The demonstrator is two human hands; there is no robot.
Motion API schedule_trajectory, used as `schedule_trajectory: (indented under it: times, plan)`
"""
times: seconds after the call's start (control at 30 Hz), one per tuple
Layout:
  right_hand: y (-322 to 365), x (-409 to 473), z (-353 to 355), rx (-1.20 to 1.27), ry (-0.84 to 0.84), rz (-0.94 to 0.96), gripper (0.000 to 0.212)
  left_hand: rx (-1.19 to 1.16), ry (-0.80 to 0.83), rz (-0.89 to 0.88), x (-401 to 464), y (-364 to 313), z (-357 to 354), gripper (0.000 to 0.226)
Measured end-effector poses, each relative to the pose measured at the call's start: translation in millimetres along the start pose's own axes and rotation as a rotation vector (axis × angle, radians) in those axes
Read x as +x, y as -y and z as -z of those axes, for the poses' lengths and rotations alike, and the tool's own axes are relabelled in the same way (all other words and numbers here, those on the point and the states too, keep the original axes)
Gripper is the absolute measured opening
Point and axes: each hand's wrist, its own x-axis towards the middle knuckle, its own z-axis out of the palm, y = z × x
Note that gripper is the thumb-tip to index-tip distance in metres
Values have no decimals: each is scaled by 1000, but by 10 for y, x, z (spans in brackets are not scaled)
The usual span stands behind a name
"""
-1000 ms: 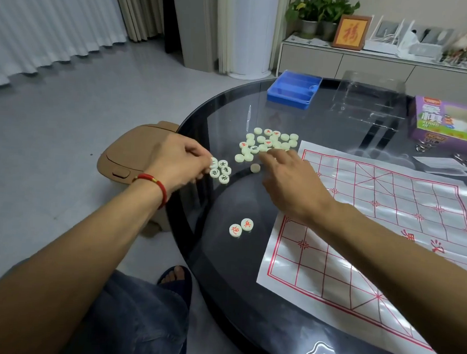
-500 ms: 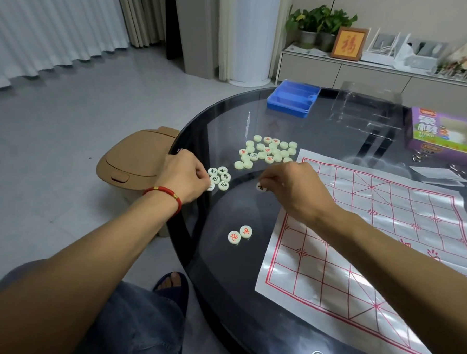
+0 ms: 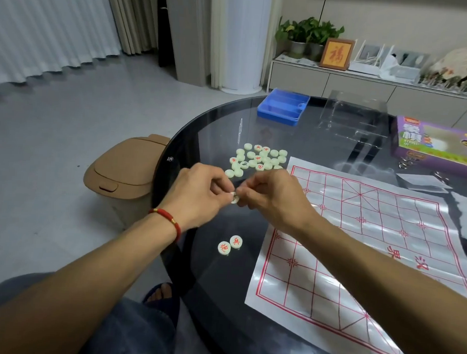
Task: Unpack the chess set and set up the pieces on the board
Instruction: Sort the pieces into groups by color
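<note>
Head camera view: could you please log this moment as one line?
left hand and right hand: pinch one piece | pile: on table | two pieces: apart | board: bare

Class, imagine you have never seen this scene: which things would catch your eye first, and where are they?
First, the left hand and right hand meeting mid-table, pinching a pale chess piece between them. Behind them lies a pile of pieces on the dark glass table; to the right lies the red-lined board.
</note>
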Motion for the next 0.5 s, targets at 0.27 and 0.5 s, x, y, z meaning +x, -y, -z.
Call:
schedule_trajectory:
  times: [0.27,0.5]
  plan:
    - [-440,71,123,-887,-122,113,40,137,-223,140,196,433,361,14]
    - [-388,32,156,-818,-57,260,29,216,-23,195,354,542,275,18]
